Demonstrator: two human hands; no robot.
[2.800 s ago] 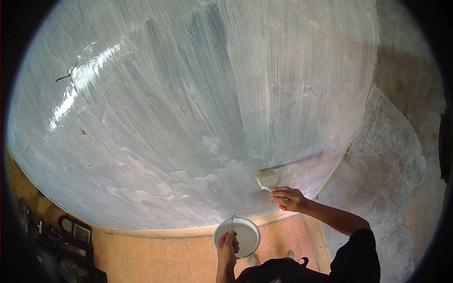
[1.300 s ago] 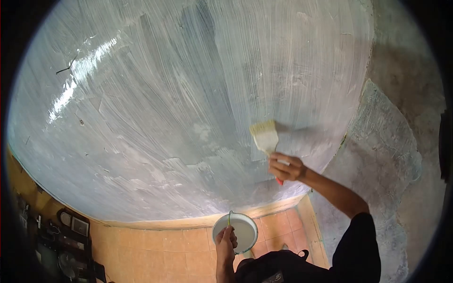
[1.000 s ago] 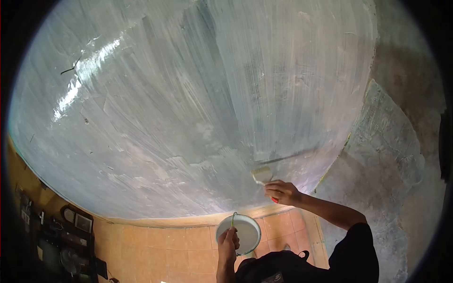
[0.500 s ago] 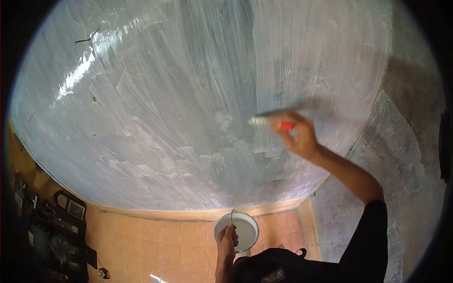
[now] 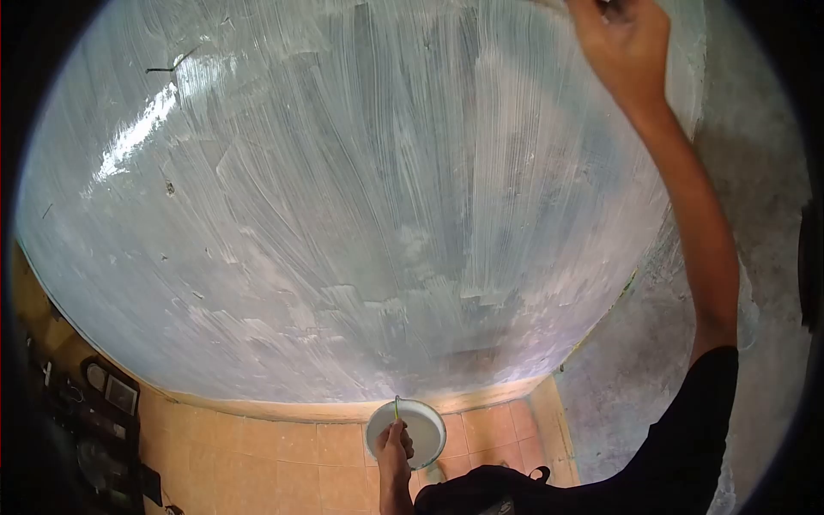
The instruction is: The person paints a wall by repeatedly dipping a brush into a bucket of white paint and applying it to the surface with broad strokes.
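My left hand (image 5: 395, 445) is closed round the wire handle of a round white bucket (image 5: 440, 429), low in front of me. Pale greyish liquid fills part of the bucket. High up at the top edge of the view is my right hand (image 5: 627, 47), its fingers curled and partly cut off by the frame. The paintbrush seen in it a moment earlier is almost wholly out of view now. Before me stands a wall (image 5: 343, 197) coated in streaky whitish paint, with glossy wet marks at upper left.
Orange floor tiles (image 5: 257, 451) run along the foot of the wall. At lower left stands dark furniture (image 5: 94, 429) with objects on it. A bare grey wall (image 5: 618, 378) adjoins on the right. A bent wire or nail (image 5: 161, 69) sticks out of the painted wall.
My right hand has swept up and to the right with the paintbrush, from mid-wall to the top edge. The bucket and my left hand sit slightly further left and lower in view.
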